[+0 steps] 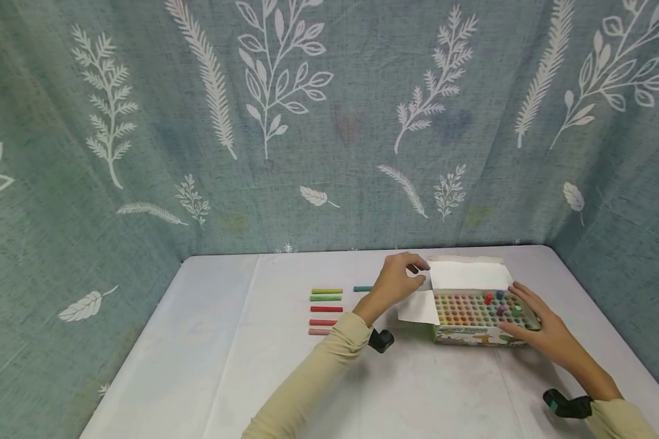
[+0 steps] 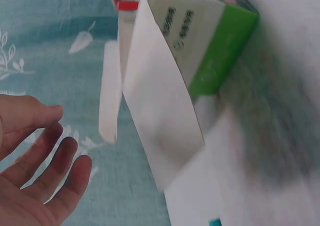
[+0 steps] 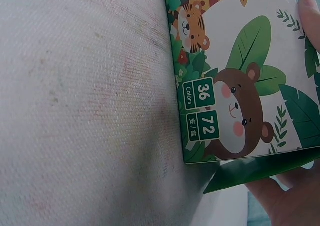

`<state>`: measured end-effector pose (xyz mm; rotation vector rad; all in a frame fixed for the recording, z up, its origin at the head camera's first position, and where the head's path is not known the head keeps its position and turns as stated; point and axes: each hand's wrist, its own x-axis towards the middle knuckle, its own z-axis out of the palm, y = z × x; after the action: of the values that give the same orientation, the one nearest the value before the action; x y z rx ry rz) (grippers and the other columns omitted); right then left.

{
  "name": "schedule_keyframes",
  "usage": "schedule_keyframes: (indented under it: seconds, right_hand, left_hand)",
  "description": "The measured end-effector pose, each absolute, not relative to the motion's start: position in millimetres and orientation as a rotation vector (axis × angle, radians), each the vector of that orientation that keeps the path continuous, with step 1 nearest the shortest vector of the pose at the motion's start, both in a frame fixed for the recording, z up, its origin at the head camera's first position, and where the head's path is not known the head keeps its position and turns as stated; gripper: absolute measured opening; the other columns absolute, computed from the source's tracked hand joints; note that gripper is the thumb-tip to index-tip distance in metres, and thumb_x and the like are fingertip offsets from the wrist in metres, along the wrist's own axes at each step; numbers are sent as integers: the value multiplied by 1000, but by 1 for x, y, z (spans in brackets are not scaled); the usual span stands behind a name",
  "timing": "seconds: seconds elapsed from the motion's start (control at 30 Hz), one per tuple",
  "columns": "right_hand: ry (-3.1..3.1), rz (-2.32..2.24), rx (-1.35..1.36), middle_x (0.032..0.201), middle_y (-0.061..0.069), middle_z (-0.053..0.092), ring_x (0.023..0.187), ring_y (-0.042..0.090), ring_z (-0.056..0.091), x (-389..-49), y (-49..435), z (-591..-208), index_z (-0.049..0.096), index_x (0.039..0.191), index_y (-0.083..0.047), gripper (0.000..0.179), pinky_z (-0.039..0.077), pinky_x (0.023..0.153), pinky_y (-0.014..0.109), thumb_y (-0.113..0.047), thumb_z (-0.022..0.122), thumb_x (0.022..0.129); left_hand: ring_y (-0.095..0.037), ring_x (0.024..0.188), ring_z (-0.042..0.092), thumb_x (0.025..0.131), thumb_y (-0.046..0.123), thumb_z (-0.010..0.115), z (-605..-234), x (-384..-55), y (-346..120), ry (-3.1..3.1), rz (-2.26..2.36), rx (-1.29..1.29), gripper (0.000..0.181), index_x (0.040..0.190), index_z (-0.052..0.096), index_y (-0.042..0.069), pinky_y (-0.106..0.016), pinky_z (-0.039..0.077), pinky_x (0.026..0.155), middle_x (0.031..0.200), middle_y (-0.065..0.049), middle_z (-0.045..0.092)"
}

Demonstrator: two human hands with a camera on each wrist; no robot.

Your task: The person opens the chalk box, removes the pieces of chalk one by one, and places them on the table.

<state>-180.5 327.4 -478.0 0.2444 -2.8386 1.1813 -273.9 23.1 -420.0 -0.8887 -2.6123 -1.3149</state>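
A cardboard box with jungle animals printed on it stands at the right of the table. Its white lid is folded back, and a side flap sticks out to the left. Inside is a tray full of round holes; a red chalk stick and several others stand in its right part. My right hand grips the box's right end, thumb at the front edge, fingers towards the back. By the lid's left edge hovers my left hand, its fingers loosely bent and nothing between them in the left wrist view.
Left of the box, several chalk sticks lie in a column, among them a red stick and a yellow-green stick. A blue stick lies partly behind my left hand. A leaf-patterned curtain hangs behind the white table.
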Motion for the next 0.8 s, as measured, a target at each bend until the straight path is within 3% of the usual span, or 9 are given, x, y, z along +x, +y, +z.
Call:
schedule_keyframes:
  seconds: [0.8]
  right_hand:
    - [-2847,1200,215,156,18,7,137,51,9,-181,329,-477,19,152,-14,86,20,86,77,-38,69,86]
  left_hand:
    - [-8,86,60,89,6,65,-415,-258,88,-2566,-1232,-1172,16,105,69,7,-4,41,71,101,-1,66]
